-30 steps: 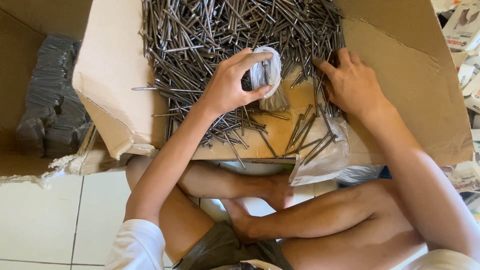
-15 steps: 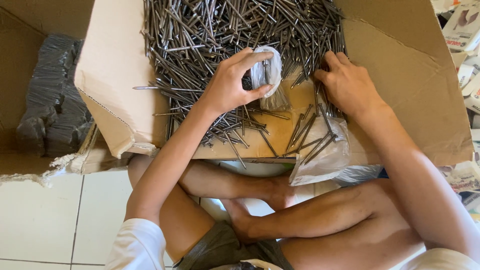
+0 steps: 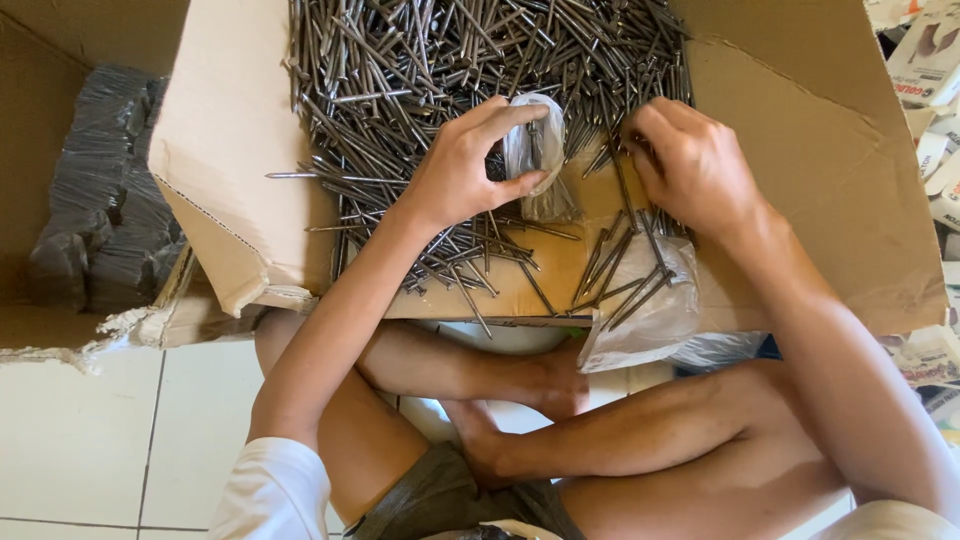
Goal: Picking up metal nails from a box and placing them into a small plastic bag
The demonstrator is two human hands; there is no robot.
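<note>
Head view shows the left hand point(image 3: 455, 170) pinching a small clear bag point(image 3: 537, 150) open over the nails point(image 3: 450, 70) in the box point(image 3: 800, 150), while the right hand point(image 3: 695, 165) curls closed on a few nails, whose sharp points could prick fingers or tear the thin bag.

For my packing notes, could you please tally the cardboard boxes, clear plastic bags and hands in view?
Boxes: 2
Bags: 2
Hands: 2, left hand and right hand
Total: 6
</note>
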